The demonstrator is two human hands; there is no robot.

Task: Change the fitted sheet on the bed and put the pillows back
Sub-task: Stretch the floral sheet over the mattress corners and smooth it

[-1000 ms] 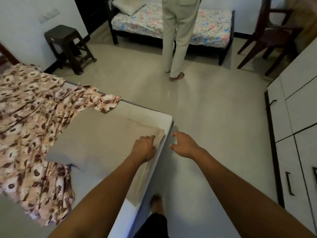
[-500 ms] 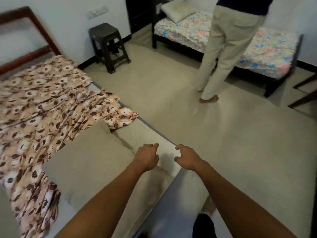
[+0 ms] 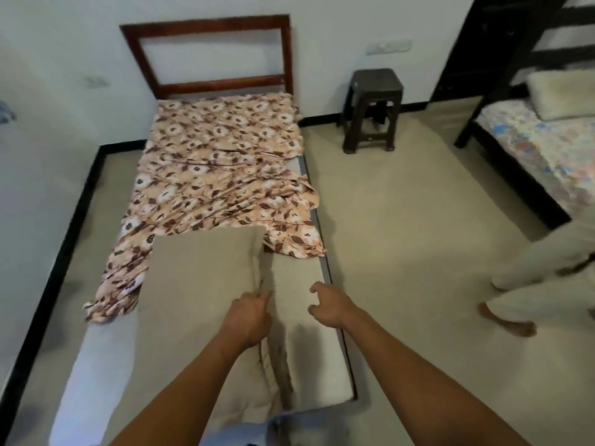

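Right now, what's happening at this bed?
A person stands at the foot end. Their left grip rests at the edge of the tan pillow. The right grip hovers over the bare mattress, holding nothing. The floral sheet covers only the head half, bunched, so fitting isn't finished.

A dark stool (image 3: 373, 107) stands by the wall (a second bed (image 3: 547, 149) at right).

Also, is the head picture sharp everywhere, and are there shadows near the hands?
Head view: wide-angle distortion slants the headboard; the edges are smeared and the other person's legs blurred; a soft shadow lies on the mattress beside the right hand.
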